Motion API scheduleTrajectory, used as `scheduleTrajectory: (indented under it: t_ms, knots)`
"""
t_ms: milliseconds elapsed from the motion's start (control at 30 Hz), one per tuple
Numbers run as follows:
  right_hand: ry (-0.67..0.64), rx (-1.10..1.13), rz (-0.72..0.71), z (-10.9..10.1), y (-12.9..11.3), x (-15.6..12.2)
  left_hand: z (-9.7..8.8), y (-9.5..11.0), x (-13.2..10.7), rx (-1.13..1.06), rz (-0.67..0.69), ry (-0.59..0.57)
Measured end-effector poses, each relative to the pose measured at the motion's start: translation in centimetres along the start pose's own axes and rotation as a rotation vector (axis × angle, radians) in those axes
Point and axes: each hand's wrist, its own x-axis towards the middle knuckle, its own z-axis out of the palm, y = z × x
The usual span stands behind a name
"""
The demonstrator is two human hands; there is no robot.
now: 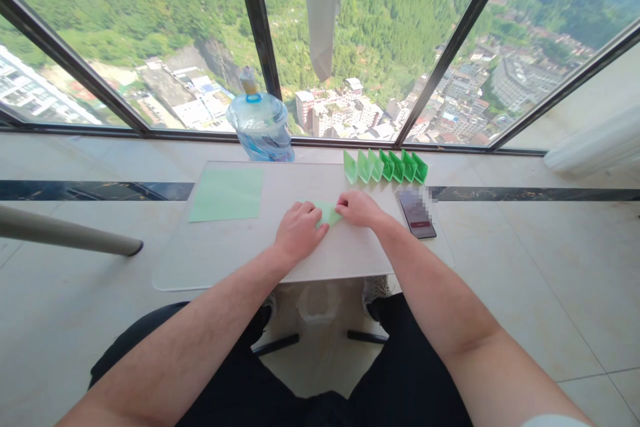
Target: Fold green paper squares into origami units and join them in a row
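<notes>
A small folded piece of light green paper [329, 213] lies on the pale table [225, 253] between my hands. My left hand [298, 231] rests knuckles up on its left part, fingers curled and pressing down. My right hand [359, 207] presses the paper's right edge with bent fingers. A flat stack of light green sheets [227, 193] lies to the left. Several folded green paper pieces [385, 166] stand in a row at the table's far right edge.
A phone [417, 213] lies on the table right of my right hand. A large water bottle [260, 121] stands on the floor beyond the table, against the window frame [257, 20]. A grey bar [65, 233] reaches in from the left. My legs are under the table.
</notes>
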Motion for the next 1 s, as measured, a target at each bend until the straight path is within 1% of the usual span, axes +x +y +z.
scheduleTrajectory:
  t_ms: [167, 333, 533, 733, 900, 1000]
  knots:
    - [0.020, -0.064, 0.066, 0.5, -0.7, 0.2, -0.1, 0.1, -0.1, 0.013, 0.012, 0.001]
    - [0.050, -0.092, 0.091, 0.8, -1.0, 0.1, -0.1, 0.1, -0.2, 0.031, 0.027, 0.019]
    - [0.037, -0.120, 0.123, 1.2, -1.2, 0.3, -0.1, 0.0, -0.3, 0.038, 0.028, 0.025]
    - [0.066, -0.145, 0.143, 1.3, -1.5, 0.3, -0.3, 0.3, -0.4, 0.049, 0.029, 0.009]
    - [0.085, -0.134, 0.124, 1.4, -1.4, 0.2, -0.3, 0.3, -0.6, 0.054, 0.037, 0.009]
    - [0.081, -0.127, 0.133, 1.4, -1.5, 0.2, -0.3, 0.2, -0.6, 0.078, 0.063, -0.018]
